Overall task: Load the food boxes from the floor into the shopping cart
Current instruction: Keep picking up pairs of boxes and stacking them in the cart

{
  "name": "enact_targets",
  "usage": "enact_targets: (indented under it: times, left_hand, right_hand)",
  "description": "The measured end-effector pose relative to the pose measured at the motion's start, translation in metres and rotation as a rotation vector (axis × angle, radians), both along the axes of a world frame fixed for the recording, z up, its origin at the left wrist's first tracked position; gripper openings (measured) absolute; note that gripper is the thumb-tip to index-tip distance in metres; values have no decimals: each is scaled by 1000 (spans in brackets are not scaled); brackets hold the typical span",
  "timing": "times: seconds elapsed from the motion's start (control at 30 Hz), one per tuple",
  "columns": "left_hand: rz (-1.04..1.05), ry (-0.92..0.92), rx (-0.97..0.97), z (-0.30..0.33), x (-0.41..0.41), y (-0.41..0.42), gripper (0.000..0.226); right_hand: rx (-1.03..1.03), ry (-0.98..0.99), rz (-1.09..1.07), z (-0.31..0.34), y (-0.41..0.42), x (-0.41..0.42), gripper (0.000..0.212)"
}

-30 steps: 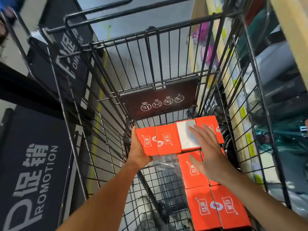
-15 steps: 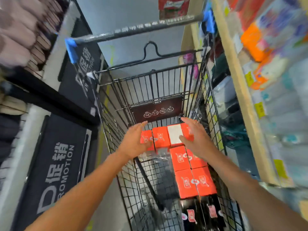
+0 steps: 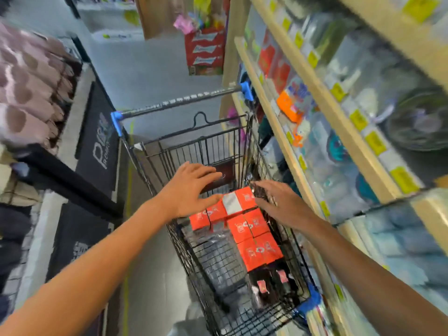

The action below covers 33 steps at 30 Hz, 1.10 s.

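Several orange food boxes point(image 3: 252, 236) lie flat in rows on the floor of the black wire shopping cart point(image 3: 169, 154), along its right side and far end. One box point(image 3: 232, 202) shows a white face. Darker boxes point(image 3: 271, 282) lie at the cart's near end. My left hand point(image 3: 191, 187) hovers above the far-left boxes with fingers spread, holding nothing. My right hand point(image 3: 278, 202) hovers over the cart's right side, fingers apart and empty. The left half of the cart floor is bare mesh. The picture is blurred by motion.
A store shelf point(image 3: 303, 151) packed with goods runs close along the cart's right side. Black promotion signs point(image 3: 101, 141) and a bin of pinkish items point(image 3: 29, 88) stand on the left. A red display box point(image 3: 204, 52) stands far down the grey aisle floor.
Both hands have let go of the far row of boxes and lifted up out of the cart. The view has pulled back and risen, so the cart handle and shelves show.
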<state>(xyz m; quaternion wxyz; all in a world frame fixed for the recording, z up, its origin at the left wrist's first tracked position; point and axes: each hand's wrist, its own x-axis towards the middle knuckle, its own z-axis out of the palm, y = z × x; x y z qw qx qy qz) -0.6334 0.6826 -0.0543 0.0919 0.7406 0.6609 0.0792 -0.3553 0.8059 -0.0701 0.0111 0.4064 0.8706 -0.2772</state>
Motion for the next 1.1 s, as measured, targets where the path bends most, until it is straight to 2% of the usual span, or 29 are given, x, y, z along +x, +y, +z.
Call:
enact_targets:
  times: [0.17, 0.3, 0.43, 0.63, 0.8, 0.93, 1.1]
  left_hand:
    - [-126, 1, -27, 41, 25, 5, 98]
    - [-268, 16, -45, 64, 58, 12, 90]
    - [-429, 32, 14, 76, 104, 19, 84]
    - [-605, 18, 10, 100, 183, 5, 85]
    - [-764, 44, 23, 122, 245, -33, 87]
    - [-878, 75, 2, 132, 288, -71, 90]
    - [-1065, 120, 9, 138, 346, -110, 102]
  right_hand:
    - [87, 59, -126, 44, -44, 32, 80]
    - [159, 44, -248, 71, -78, 65, 86]
    - [194, -21, -375, 96, -114, 111, 62]
    - [199, -88, -537, 127, -189, 184, 61]
    - [242, -100, -652, 142, -268, 236, 70]
    - [272, -101, -754, 153, -332, 266, 101]
    - [299, -130, -929, 160, -418, 299, 94]
